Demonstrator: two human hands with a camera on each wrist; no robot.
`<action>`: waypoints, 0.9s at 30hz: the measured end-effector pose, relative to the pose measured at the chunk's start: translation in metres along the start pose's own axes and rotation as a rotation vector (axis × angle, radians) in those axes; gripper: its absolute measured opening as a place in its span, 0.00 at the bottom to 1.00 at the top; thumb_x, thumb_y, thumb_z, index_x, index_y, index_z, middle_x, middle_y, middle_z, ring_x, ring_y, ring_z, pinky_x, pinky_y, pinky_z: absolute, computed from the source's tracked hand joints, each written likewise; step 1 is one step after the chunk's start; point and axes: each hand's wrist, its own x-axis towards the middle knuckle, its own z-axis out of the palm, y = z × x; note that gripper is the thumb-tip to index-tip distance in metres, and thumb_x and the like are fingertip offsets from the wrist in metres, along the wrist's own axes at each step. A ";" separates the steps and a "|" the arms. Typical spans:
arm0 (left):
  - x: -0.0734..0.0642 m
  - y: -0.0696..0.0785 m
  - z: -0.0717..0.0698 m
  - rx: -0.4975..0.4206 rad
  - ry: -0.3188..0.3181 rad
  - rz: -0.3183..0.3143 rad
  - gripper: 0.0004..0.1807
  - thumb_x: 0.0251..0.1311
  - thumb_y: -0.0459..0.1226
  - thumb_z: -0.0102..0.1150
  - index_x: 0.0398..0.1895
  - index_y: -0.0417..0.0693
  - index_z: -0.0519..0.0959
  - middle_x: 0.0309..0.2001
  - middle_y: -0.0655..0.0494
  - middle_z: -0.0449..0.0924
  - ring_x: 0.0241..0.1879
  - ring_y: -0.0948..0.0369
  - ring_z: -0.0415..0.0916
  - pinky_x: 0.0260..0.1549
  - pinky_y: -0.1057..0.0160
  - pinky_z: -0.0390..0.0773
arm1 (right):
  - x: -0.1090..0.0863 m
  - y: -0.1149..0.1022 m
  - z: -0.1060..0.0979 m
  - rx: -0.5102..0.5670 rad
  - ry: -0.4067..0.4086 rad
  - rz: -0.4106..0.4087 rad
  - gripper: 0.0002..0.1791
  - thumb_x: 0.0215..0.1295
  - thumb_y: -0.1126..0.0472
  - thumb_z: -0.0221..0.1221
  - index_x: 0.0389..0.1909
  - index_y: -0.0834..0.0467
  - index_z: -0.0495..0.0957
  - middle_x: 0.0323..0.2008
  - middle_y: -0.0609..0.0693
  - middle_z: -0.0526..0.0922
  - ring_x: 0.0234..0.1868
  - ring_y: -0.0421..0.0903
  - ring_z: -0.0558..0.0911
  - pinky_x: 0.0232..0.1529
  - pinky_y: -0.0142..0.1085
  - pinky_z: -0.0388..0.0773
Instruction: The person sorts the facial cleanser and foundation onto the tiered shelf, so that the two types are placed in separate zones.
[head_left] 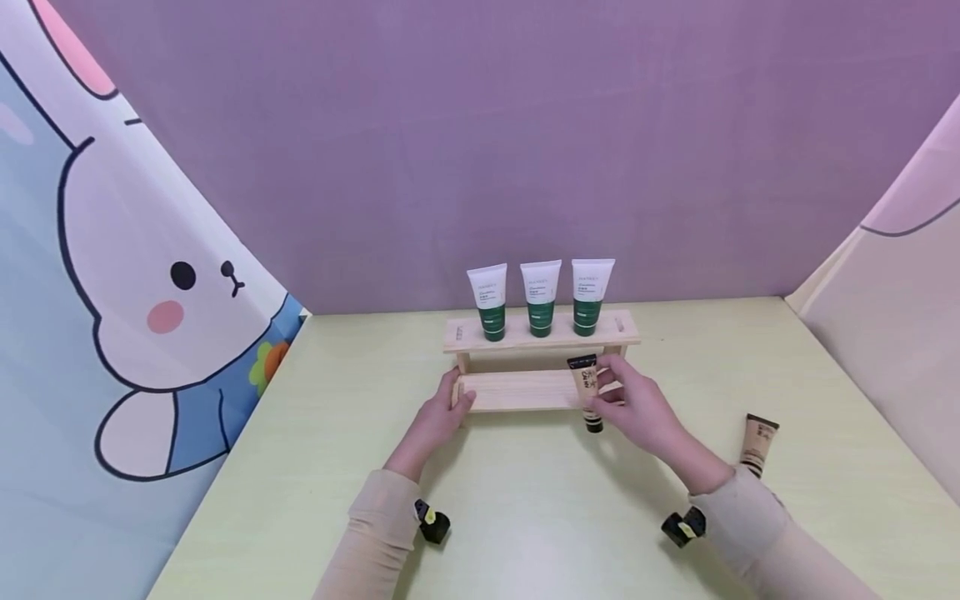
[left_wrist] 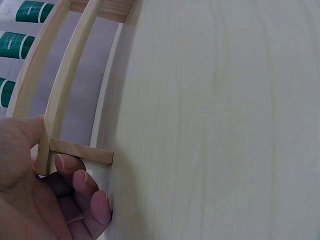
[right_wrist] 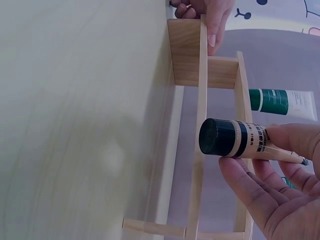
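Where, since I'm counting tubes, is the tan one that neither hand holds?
In the head view, the tan tube lies on the table at the right, just beyond the person's right sleeve, which seems to hide its lower end.

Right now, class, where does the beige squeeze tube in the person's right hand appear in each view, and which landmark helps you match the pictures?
Head: the beige squeeze tube is right of centre in the right hand, black cap down, overlapping the lower shelf of the two-tier wooden rack.
Left wrist: not in this picture.
Right wrist: right of centre, just below mid-height, black cap pointing left.
Shared landmark: the two-tier wooden rack, in all three.
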 end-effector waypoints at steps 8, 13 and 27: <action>0.000 0.001 0.001 -0.002 -0.013 -0.015 0.34 0.73 0.54 0.42 0.77 0.59 0.47 0.67 0.34 0.65 0.63 0.37 0.66 0.57 0.37 0.67 | 0.008 0.000 0.012 0.071 0.004 -0.038 0.22 0.60 0.73 0.64 0.53 0.66 0.67 0.42 0.63 0.78 0.39 0.57 0.85 0.38 0.37 0.83; 0.000 0.003 0.000 -0.004 0.000 -0.018 0.33 0.74 0.52 0.43 0.77 0.59 0.48 0.67 0.34 0.65 0.63 0.37 0.65 0.57 0.36 0.66 | 0.024 -0.004 0.026 0.093 0.008 -0.052 0.20 0.60 0.73 0.63 0.51 0.65 0.67 0.43 0.62 0.78 0.41 0.57 0.84 0.40 0.37 0.83; -0.001 0.004 0.001 0.007 0.007 -0.018 0.33 0.74 0.52 0.42 0.77 0.57 0.48 0.66 0.32 0.65 0.63 0.35 0.65 0.58 0.36 0.65 | 0.062 -0.018 0.080 0.060 0.027 -0.102 0.24 0.63 0.65 0.64 0.56 0.60 0.66 0.44 0.60 0.83 0.45 0.54 0.84 0.47 0.44 0.80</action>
